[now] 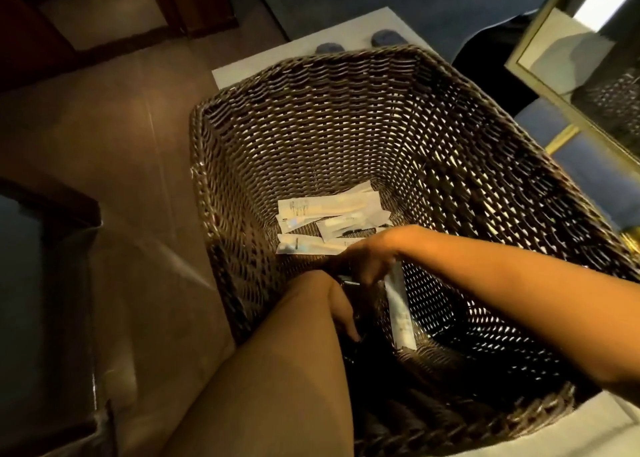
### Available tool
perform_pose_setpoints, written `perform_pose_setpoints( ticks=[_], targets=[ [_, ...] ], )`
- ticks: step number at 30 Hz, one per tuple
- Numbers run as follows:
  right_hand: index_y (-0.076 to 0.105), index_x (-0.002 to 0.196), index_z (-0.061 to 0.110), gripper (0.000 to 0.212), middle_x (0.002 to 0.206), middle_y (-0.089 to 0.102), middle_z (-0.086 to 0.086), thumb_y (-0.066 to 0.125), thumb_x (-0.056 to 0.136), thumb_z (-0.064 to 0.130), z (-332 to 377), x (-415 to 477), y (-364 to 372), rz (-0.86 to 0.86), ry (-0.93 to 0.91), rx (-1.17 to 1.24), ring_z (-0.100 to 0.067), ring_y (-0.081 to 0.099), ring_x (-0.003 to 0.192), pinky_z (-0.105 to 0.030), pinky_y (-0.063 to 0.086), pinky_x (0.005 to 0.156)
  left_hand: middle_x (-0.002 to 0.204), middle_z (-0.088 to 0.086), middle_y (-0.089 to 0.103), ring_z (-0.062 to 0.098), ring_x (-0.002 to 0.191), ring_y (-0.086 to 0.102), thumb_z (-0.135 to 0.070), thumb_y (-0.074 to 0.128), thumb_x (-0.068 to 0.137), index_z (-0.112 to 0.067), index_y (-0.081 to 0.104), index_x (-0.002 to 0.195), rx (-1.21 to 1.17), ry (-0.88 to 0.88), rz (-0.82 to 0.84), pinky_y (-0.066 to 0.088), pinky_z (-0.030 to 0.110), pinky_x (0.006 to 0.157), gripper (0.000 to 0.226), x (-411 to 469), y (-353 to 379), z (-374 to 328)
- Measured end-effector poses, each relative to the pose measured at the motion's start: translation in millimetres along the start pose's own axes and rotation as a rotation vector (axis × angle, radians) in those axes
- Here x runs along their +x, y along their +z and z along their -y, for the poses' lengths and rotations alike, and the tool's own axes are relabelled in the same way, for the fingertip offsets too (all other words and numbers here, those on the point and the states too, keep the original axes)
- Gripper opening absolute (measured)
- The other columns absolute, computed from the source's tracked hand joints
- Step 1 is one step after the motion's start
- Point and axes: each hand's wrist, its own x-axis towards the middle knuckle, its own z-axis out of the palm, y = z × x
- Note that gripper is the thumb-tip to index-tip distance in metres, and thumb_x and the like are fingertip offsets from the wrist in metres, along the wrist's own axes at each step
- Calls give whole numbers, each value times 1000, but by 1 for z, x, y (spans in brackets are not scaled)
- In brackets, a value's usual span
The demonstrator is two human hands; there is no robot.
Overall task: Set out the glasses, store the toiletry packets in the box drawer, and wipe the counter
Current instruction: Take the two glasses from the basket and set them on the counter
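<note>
clearly early in the packet step: both hands down inside the woven basket (pixel 346 117), right hand (pixel 367 259) with its grip pinched on one toiletry packet (pixel 400 307) hanging toward the near wall, left hand (pixel 341 309) low beside it, grip too shadowed to tell. several more packets (pixel 329 221) lying on the basket floor toward its far-left corner. no glasses, box drawer or cloth visible, so probably all left to do.
</note>
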Motion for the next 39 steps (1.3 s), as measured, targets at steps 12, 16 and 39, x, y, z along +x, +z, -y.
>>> perform_pose_setpoints(
  ticks=[12, 16, 39],
  targets=[
    [32, 153, 36, 90, 151, 45, -7, 80, 78, 23, -24, -13, -10, 48, 17, -45, -32, 53, 130, -49, 50, 104, 161, 11, 29, 33, 140, 43, -38, 78, 85, -17, 38, 154, 54, 102, 9, 43, 41, 115, 82, 22, -2, -8],
    [44, 147, 27, 78, 137, 58, -8, 82, 78, 25, -31, -27, -16, 11, 76, -1, -28, 66, 109, -41, 60, 89, 160, 9, 33, 34, 141, 41, -35, 77, 87, -15, 47, 149, 115, 161, -17, 43, 46, 114, 72, 22, -9, -13],
    [61, 131, 34, 64, 125, 66, 6, 84, 72, 44, -17, -193, 24, -935, 31, 220, -14, 61, 111, -27, 44, 100, 101, -1, 59, 13, 82, 57, -20, 85, 77, -36, 64, 133, 280, 746, -711, 53, 30, 76, 62, -126, -25, -5]
  ],
)
